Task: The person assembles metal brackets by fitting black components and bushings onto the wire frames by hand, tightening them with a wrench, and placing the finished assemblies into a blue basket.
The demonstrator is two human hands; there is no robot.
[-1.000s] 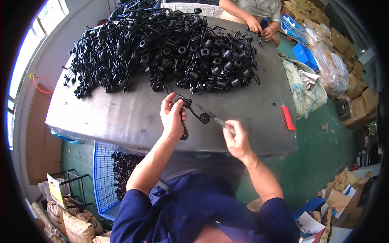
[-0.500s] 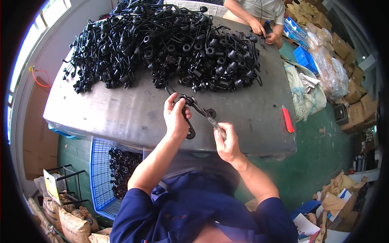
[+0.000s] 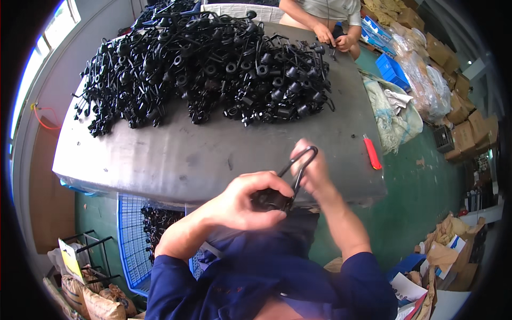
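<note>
"At the front edge of the table, how are the person's hands set?"

"The left hand comes in from lower left, fingers pointing right, forefinger above and thumb below, closed around a black bent-rod part. Its rod loop slants up to the right, in front of the right hand."

"And the right one?"

"Raised over the table near that edge, forearm leaning up and left from the lower right. It is blurred; whether it grips the loop or anything else cannot be told."

"Where is there room?"

"Bare tabletop runs between the hands and the heap of black parts farther back, and widely to the left. On the right, a bare strip separates the right hand from a red tool near the table's right edge. Below the front edge, left of the left forearm, stands a blue basket. The co-worker's hands are well apart, at the far right corner."
</note>
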